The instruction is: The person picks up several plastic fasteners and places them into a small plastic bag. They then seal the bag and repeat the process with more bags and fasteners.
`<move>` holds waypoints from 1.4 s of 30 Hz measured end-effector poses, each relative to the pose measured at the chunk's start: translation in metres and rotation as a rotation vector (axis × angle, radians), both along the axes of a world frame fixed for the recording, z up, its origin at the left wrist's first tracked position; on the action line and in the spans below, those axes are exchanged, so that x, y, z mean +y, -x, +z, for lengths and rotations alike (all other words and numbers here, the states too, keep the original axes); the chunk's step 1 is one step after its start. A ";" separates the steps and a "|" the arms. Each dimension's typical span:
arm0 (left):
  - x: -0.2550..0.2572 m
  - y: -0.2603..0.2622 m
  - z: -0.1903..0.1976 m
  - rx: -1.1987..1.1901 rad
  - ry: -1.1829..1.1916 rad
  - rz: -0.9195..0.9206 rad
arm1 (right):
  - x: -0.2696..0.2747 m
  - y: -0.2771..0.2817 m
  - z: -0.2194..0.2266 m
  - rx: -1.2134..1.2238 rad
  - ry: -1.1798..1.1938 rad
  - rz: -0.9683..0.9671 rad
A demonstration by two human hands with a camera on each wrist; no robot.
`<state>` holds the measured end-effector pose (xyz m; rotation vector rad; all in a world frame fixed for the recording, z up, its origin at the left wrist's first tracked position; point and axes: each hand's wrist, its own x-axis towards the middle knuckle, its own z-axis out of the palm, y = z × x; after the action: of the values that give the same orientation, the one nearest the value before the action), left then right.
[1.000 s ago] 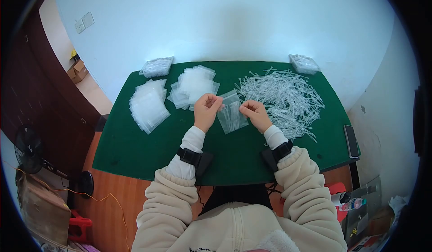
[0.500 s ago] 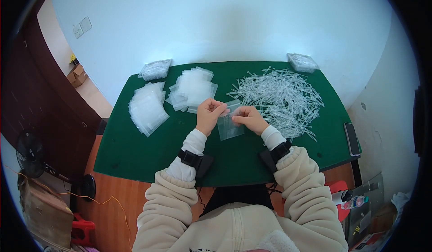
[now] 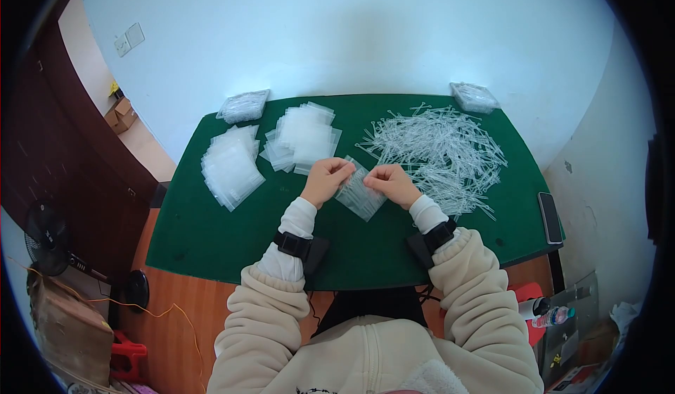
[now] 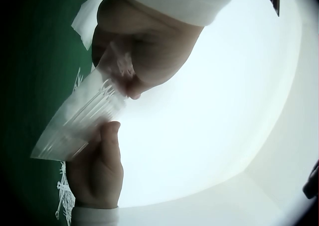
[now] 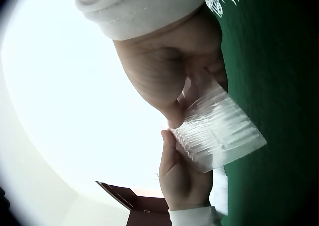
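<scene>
A clear plastic bag [image 3: 360, 198] of thin translucent sticks is held over the front middle of the table, tilted. My left hand [image 3: 325, 182] pinches its upper left edge; my right hand [image 3: 395, 185] pinches its upper right part. In the left wrist view the bag [image 4: 79, 116] hangs between both hands, sticks showing through. The right wrist view shows the sticks lying side by side in the bag [image 5: 219, 131]. Right of the hands spreads a large loose pile of such sticks [image 3: 443, 148].
Two piles of clear bags [image 3: 230, 169] [image 3: 302, 135] lie left on the green table [image 3: 211, 246]. Filled packs stand at the back left [image 3: 244, 106] and back right [image 3: 474, 97] corners. A phone [image 3: 550, 218] lies at the right edge.
The bag has tilted and moved slightly lower, nearer the body. My right hand has moved left onto it, closer to my left hand.
</scene>
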<state>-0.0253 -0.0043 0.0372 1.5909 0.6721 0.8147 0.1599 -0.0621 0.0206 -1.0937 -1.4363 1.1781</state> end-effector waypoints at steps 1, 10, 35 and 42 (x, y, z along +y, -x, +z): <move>0.002 0.001 -0.001 -0.021 0.029 0.011 | 0.000 -0.001 -0.001 0.006 0.011 -0.048; 0.005 -0.001 -0.006 -0.148 0.055 0.104 | 0.005 -0.002 -0.006 0.059 -0.136 -0.242; 0.003 -0.007 -0.013 -0.368 0.236 0.016 | 0.006 -0.002 -0.005 0.398 0.036 -0.303; -0.006 -0.013 -0.007 -0.355 0.138 0.023 | 0.006 -0.001 -0.006 0.420 0.086 -0.332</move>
<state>-0.0128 -0.0099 0.0297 1.2747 0.4789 1.0152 0.1611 -0.0557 0.0151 -1.0201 -0.8532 1.1507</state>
